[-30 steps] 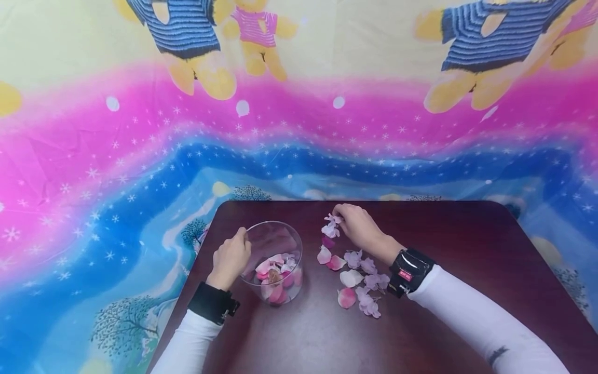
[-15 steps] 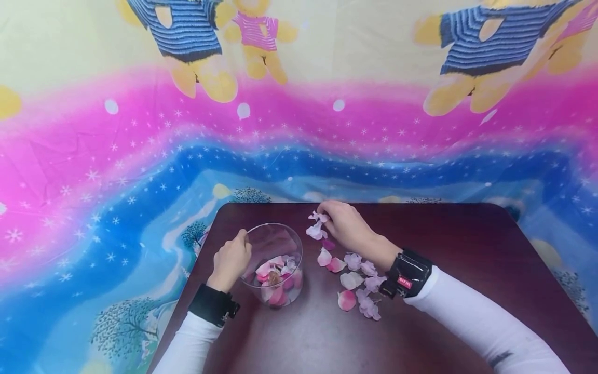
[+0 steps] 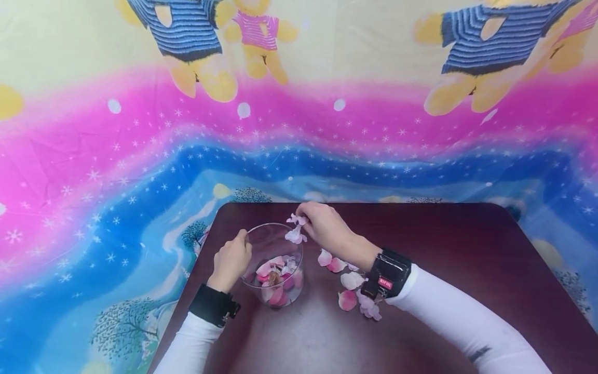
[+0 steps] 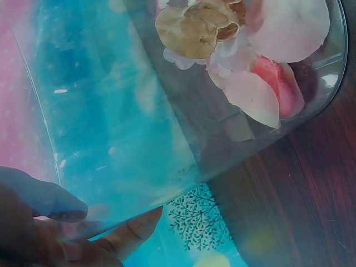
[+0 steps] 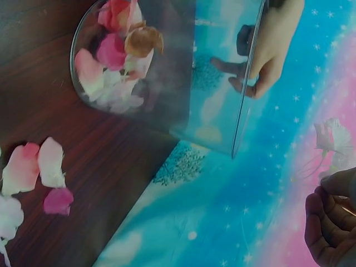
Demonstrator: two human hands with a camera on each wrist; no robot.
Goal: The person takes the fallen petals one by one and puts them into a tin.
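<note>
The head view shows the right hand (image 3: 327, 228) above the rim of the clear glass bowl (image 3: 273, 262), its grip pinching a small pale pink sprig of blossom (image 3: 296, 234) that hangs just over the bowl's opening. The left hand (image 3: 231, 262) stands at the bowl's left side with fingers curled against the glass, holding it on the dark desk (image 3: 444, 249). I judge that the step in hand is the carrying of one more flower piece to the bowl, where a heap of petals (image 3: 275, 272) already lies at the bottom. The next move, I think, calls for the sprig to be well inside the rim when the pinch is opened, because it is light and could catch on the edge or fall outside.

More loose petals (image 3: 348, 280) lie on the desk just right of the bowl, and some are hidden under the right wrist, so their number I cannot tell. In the left wrist view the left fingers (image 4: 130, 231) are seen only through the curved glass, blurred. In the right wrist view the right hand (image 5: 331, 225) is cut off at the corner, and the sprig (image 5: 331, 136) is out of focus.
</note>
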